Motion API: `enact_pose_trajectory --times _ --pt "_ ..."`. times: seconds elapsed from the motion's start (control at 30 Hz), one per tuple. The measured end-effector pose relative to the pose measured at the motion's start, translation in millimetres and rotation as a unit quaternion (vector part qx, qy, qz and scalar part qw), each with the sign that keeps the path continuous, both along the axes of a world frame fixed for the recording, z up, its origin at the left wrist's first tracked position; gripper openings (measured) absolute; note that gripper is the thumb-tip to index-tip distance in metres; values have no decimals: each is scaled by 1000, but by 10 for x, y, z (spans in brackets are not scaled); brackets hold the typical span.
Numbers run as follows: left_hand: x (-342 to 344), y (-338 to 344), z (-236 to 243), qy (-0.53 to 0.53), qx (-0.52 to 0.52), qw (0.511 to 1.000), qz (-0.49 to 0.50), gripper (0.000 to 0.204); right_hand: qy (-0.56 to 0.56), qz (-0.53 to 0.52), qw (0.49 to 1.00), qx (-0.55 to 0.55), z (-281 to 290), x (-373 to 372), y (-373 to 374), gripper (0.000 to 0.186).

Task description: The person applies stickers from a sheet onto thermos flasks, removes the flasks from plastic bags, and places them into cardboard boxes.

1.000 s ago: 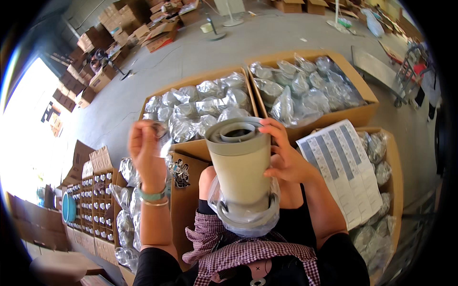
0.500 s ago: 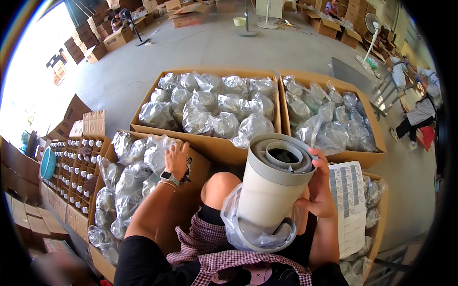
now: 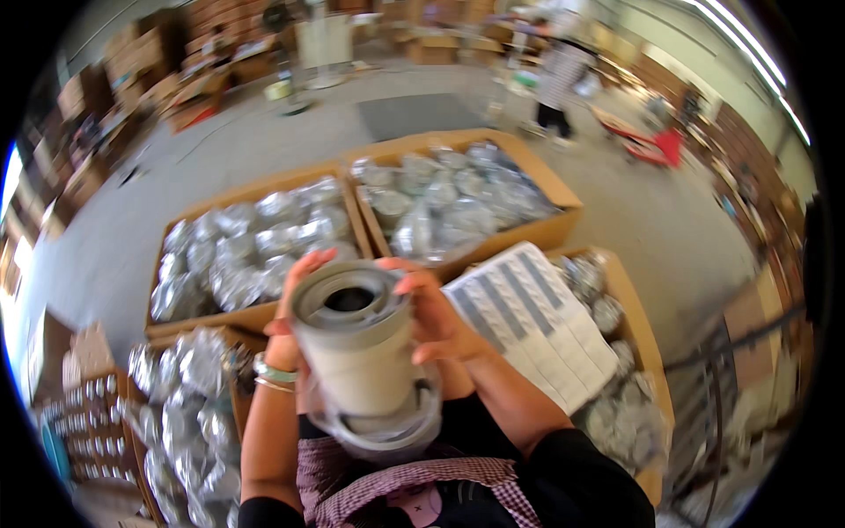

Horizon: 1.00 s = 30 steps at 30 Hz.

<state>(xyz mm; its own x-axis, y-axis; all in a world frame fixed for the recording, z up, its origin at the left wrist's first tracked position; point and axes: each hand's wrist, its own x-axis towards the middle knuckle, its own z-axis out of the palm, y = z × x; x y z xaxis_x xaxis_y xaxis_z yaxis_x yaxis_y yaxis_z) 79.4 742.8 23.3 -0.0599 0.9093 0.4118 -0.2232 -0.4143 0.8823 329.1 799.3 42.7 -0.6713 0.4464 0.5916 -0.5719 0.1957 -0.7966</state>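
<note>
Upright above my lap stands a cream cylinder with a grey rim point(image 3: 365, 370), its top showing nested rings around a dark round hole. I cannot make out what it is. Around its lower end are a grey loop point(image 3: 387, 440) and crumpled clear plastic point(image 3: 321, 422). My left hand point(image 3: 289, 308) grips its left side near the rim, most fingers hidden behind it. From the right, my right hand point(image 3: 433, 308) curls its fingers over the rim and side. A printed sheet point(image 3: 532, 326) lies to the right, beyond my right forearm.
Open cartons surround me: a back-left carton point(image 3: 255, 189), a back-right carton point(image 3: 550, 180) and a right carton point(image 3: 650, 361), full of plastic-wrapped pieces. More wrapped pieces point(image 3: 189, 422) fill one at left. A person point(image 3: 563, 66) stands far off near a red cart point(image 3: 667, 148).
My left hand has left the wrapped pieces in the left carton and now grips the cylinder. The cylinder has shifted left in view. The view has swung right and is blurred.
</note>
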Motion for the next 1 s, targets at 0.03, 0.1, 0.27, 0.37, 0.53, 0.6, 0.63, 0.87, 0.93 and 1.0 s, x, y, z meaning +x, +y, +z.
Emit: enact_pose_trajectory --times 0.03,0.1,0.27,0.37,0.53,0.6,0.63,0.87,0.93,1.0 --pt "96 25 5 -102 35 986 -124 73 9 14 1000 -3 19 32 -88 87" --pt "294 6 156 -147 -88 963 -207 72 4 29 999 32 142 119 -252 85" --pt "252 -87 -79 -279 89 940 -173 93 58 30 996 53 129 -16 -420 81" --pt "83 -187 174 -103 176 975 -91 101 55 24 989 -133 54 158 -261 71" --pt "469 3 104 14 55 998 -15 89 113 73 977 -165 -159 63 38 68" --pt "261 -139 -273 55 -26 998 9 82 96 133 968 -191 58 77 -132 63" --pt "76 -222 -564 111 -63 991 31 79 73 151 961 -220 217 182 -259 61" --pt "-367 -901 -1344 375 -106 912 129 41 182 208 933 -231 25 259 -50 58" --pt "315 -1110 -671 46 -147 973 169 19 155 111 943 -272 -91 196 125 61" --pt "551 -1460 -131 62 -224 963 135 47 99 9 983 -156 -20 180 385 59"
